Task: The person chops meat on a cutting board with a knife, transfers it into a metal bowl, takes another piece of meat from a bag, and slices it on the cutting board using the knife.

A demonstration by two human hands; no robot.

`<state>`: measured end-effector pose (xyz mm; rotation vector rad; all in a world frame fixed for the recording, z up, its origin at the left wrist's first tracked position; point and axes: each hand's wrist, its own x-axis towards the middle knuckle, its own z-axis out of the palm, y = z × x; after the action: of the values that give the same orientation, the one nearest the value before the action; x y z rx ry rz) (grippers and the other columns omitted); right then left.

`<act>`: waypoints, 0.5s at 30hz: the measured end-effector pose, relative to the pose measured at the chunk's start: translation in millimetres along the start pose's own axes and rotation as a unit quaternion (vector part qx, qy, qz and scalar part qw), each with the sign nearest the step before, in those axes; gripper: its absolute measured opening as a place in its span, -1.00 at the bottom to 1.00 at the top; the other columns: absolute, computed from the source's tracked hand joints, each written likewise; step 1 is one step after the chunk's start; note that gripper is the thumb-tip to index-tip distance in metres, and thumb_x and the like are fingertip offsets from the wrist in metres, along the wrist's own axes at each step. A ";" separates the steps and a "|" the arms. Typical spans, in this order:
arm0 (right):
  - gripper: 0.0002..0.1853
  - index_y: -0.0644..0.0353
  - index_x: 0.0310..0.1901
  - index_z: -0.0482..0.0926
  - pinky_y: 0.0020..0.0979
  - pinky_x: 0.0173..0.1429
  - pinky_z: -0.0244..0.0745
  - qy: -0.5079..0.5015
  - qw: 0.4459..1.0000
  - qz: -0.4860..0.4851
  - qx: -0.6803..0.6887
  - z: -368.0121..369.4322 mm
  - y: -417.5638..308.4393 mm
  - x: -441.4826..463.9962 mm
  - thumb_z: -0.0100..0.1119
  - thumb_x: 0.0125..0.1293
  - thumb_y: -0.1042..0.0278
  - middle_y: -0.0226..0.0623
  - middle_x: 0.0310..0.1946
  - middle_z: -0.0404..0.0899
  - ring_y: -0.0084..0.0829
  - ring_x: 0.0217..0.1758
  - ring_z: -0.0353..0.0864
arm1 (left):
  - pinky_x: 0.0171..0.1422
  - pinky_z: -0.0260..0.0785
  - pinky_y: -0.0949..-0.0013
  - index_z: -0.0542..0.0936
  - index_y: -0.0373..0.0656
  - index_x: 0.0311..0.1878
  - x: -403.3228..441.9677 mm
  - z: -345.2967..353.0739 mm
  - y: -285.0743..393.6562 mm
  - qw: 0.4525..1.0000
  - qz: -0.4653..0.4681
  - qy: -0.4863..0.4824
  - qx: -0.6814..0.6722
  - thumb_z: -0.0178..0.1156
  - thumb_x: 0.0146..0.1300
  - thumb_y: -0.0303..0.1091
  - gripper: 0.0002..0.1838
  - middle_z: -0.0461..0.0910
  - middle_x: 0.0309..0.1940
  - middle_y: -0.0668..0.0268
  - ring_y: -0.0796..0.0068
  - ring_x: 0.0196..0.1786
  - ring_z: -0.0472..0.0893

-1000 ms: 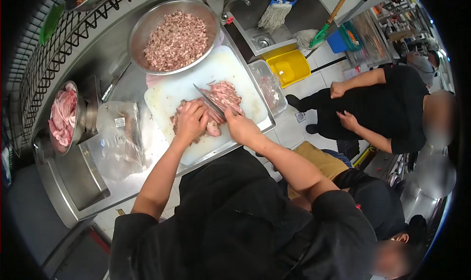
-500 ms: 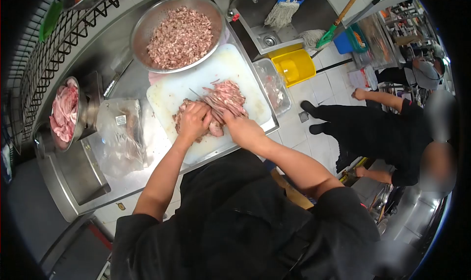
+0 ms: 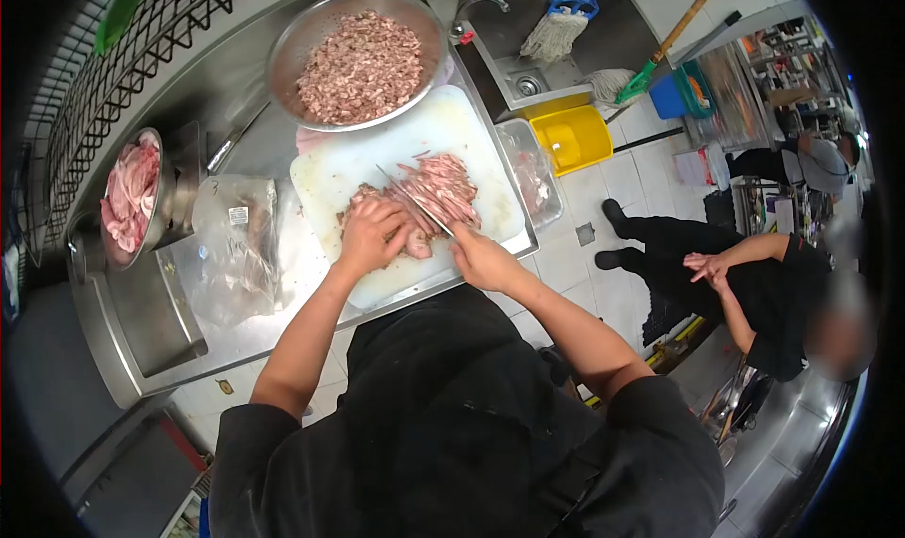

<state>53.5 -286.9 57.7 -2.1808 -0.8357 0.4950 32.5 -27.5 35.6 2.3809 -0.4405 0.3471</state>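
On a white cutting board (image 3: 330,175) lies a pile of sliced meat (image 3: 441,185), with darker pieces to its left. My right hand (image 3: 485,258) is closed round the handle of a knife (image 3: 415,202), whose thin blade points up and left across the meat. Just left of the blade, my left hand (image 3: 374,235) has its fingers curled over the meat and holds it against the board. A rounded pale piece pokes out below, between my hands. Part of the handle is hidden in my right hand.
A large steel bowl of chopped meat (image 3: 438,57) stands above the board. Left are a plastic bag (image 3: 231,274) and a bowl of raw meat (image 3: 160,194). A clear tub (image 3: 528,161) and yellow bucket (image 3: 580,142) are right; another person (image 3: 745,265) stands beyond.
My right hand has drawn back a little to the right, and the knife blade shows more clearly. My left hand stays on the meat. The other person has brought their hands together.
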 end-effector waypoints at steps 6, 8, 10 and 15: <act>-0.77 0.30 0.04 0.29 0.20 -0.15 0.56 -0.071 0.984 0.132 -0.095 -8.5 -21.1 6.0 -0.04 0.46 0.38 0.20 -0.31 0.66 0.32 -0.26 0.67 | 0.32 0.38 0.06 0.71 -0.15 -0.06 -6.7 16.7 -0.6 0.999 0.011 0.009 0.038 0.43 0.12 -0.28 -0.68 0.66 0.01 0.25 0.13 0.15 0.59; -0.79 0.30 0.02 0.31 0.17 -0.20 0.59 -0.096 0.974 0.133 -0.157 -22.0 -46.3 3.9 -0.07 0.45 0.40 0.25 -0.31 0.66 0.27 -0.26 0.71 | 0.33 0.40 0.04 0.71 -0.17 -0.06 -6.4 17.1 -1.1 0.999 0.018 0.012 0.037 0.43 0.09 -0.28 -0.66 0.66 0.01 0.24 0.10 0.13 0.59; -0.81 0.30 0.00 0.33 0.16 -0.21 0.60 -0.103 0.970 0.143 -0.165 -37.7 -70.3 -8.9 -0.07 0.44 0.41 0.27 -0.33 0.66 0.24 -0.26 0.72 | 0.34 0.40 0.03 0.70 -0.19 -0.06 -5.9 16.8 -1.2 0.999 0.022 0.016 0.042 0.42 0.09 -0.29 -0.66 0.66 0.00 0.22 0.10 0.13 0.59; -0.83 0.32 -0.03 0.35 0.16 -0.20 0.61 -0.126 0.961 0.186 -0.162 -17.6 -58.6 -9.1 -0.07 0.42 0.44 0.28 -0.31 0.67 0.23 -0.26 0.72 | 0.34 0.41 0.02 0.70 -0.22 -0.06 -6.3 19.4 -3.3 0.998 0.021 0.024 0.045 0.41 0.08 -0.32 -0.65 0.67 -0.02 0.19 0.08 0.11 0.59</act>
<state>32.9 -271.7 114.0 -2.6351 -0.6707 0.8908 30.6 -36.8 17.2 2.4485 -0.4621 0.4516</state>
